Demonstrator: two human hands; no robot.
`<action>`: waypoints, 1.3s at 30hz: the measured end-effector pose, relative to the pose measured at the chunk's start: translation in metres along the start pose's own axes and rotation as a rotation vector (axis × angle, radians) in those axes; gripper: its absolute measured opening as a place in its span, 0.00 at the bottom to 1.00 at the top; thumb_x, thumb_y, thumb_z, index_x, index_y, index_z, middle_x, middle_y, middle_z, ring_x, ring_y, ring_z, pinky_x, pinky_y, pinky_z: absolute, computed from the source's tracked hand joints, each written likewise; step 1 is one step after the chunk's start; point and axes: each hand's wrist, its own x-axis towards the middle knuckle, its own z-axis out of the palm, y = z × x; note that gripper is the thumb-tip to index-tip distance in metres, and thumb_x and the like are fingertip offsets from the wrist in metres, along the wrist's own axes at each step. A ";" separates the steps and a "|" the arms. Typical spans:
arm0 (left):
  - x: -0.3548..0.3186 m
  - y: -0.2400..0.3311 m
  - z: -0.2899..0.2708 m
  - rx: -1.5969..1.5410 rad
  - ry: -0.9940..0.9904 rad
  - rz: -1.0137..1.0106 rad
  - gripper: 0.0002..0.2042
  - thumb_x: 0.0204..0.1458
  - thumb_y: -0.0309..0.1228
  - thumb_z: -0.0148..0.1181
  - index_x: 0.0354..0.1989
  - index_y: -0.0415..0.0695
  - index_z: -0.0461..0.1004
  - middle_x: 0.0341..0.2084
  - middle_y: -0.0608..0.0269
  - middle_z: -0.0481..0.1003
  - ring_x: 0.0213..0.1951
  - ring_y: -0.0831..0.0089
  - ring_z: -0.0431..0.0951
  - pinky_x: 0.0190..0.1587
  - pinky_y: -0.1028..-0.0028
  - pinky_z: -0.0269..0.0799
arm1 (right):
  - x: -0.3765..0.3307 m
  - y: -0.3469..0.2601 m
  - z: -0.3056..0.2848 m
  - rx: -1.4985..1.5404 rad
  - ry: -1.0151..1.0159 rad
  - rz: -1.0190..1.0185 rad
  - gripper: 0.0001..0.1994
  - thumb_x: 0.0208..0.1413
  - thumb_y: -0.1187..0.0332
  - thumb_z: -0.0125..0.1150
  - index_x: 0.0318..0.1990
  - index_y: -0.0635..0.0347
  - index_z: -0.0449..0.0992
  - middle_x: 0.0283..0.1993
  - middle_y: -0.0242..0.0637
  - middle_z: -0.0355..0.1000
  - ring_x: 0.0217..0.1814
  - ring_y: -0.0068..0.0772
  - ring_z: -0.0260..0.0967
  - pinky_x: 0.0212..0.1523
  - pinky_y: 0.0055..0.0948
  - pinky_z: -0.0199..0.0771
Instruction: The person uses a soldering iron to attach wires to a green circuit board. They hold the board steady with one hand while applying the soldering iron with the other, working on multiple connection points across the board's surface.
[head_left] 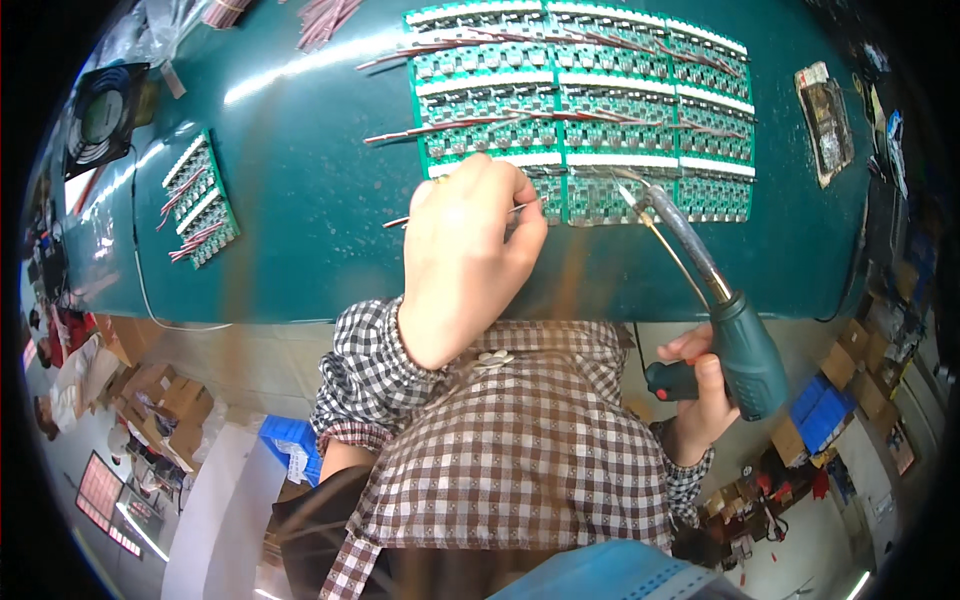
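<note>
Here the left hand (465,255) pinches a wire (523,207) at the boards' (580,100) 6 o'clock edge; the right hand (700,395) grips the soldering gun (745,350), open mat (300,200) at 9 o'clock.

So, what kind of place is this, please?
Probably an electronics assembly workshop: green circuit board panels with red wires lie on a dark green bench, and the right hand holds a green pistol-grip soldering iron.
</note>
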 end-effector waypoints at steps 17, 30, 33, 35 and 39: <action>0.100 -0.098 -0.074 0.267 0.396 -0.104 0.06 0.47 0.27 0.62 0.30 0.41 0.72 0.27 0.60 0.72 0.29 0.66 0.74 0.35 0.70 0.70 | 0.031 -0.007 0.000 0.146 -0.026 -0.087 0.11 0.55 0.72 0.58 0.40 0.74 0.71 0.34 0.44 0.69 0.32 0.33 0.72 0.31 0.32 0.82; 0.113 -0.103 -0.076 0.076 0.371 -0.118 0.07 0.49 0.29 0.63 0.32 0.39 0.75 0.23 0.64 0.76 0.23 0.79 0.70 0.28 0.77 0.66 | 0.028 -0.009 0.000 0.144 -0.001 -0.107 0.11 0.55 0.71 0.59 0.38 0.73 0.72 0.34 0.44 0.70 0.32 0.33 0.72 0.30 0.31 0.82; 0.102 -0.070 -0.087 -0.160 0.198 -0.166 0.06 0.51 0.27 0.62 0.34 0.38 0.75 0.25 0.69 0.75 0.26 0.84 0.70 0.30 0.80 0.66 | 0.027 -0.007 -0.003 0.154 0.013 -0.095 0.11 0.55 0.71 0.59 0.39 0.73 0.72 0.34 0.43 0.70 0.32 0.33 0.73 0.30 0.31 0.82; 0.093 -0.043 -0.077 -0.417 0.025 -0.136 0.06 0.53 0.25 0.61 0.37 0.37 0.76 0.28 0.70 0.75 0.29 0.85 0.69 0.34 0.83 0.68 | 0.023 -0.005 -0.008 0.136 0.074 -0.080 0.11 0.55 0.71 0.58 0.39 0.73 0.72 0.33 0.42 0.70 0.32 0.33 0.73 0.31 0.32 0.81; 0.044 0.007 -0.073 -0.304 -0.254 -0.077 0.05 0.52 0.25 0.60 0.35 0.37 0.76 0.27 0.70 0.75 0.26 0.86 0.67 0.30 0.83 0.64 | 0.018 -0.008 -0.010 0.106 0.006 -0.065 0.11 0.55 0.70 0.59 0.40 0.72 0.72 0.32 0.43 0.70 0.33 0.35 0.73 0.33 0.32 0.80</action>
